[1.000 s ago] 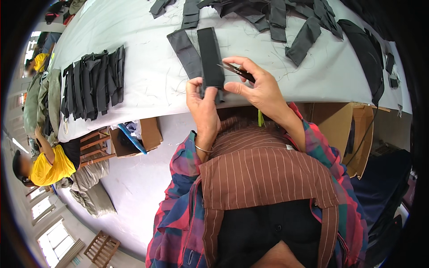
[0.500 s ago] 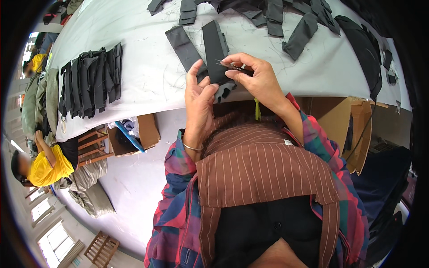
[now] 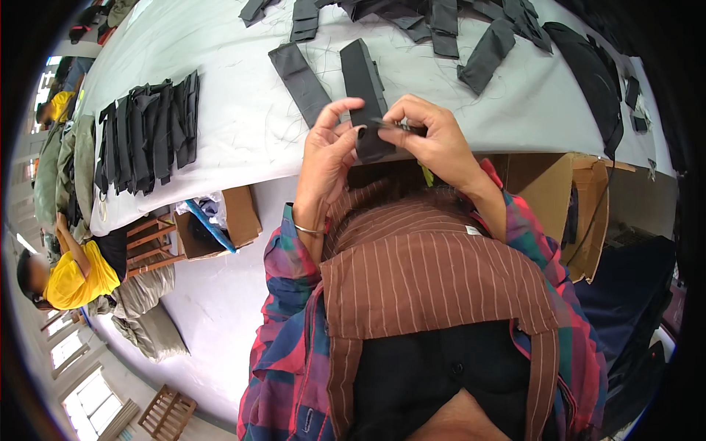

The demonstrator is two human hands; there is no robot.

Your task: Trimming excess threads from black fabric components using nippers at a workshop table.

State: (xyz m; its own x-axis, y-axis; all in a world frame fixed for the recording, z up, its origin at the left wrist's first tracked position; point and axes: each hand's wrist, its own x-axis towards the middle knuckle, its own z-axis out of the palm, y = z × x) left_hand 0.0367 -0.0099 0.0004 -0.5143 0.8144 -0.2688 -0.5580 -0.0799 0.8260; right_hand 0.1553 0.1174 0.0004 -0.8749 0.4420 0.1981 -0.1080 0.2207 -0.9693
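At the near edge of the white-covered table (image 3: 235, 110), my left hand (image 3: 325, 154) pinches the near end of a folded black fabric strip (image 3: 360, 70) between thumb and fingers, with the index finger raised. My right hand (image 3: 440, 143) is closed around small dark thread snips (image 3: 412, 130). Their tips, smeared by motion, lie over the strip close to my left thumb. A yellow-green cord (image 3: 427, 175) hangs below my right hand. Another black strip (image 3: 298, 82) lies on the table just left of the held one, partly behind my left fingers.
A row of black strips (image 3: 151, 132) lies on the left of the table. More strips (image 3: 441, 26) are heaped at the far side, among loose threads. Cardboard boxes (image 3: 241, 217) stand below the table edge. A person in yellow (image 3: 81, 278) sits at far left.
The held strip has swung so that its far end leans slightly right. My left hand has risen a little. The snips have turned and shifted toward the strip's near end.
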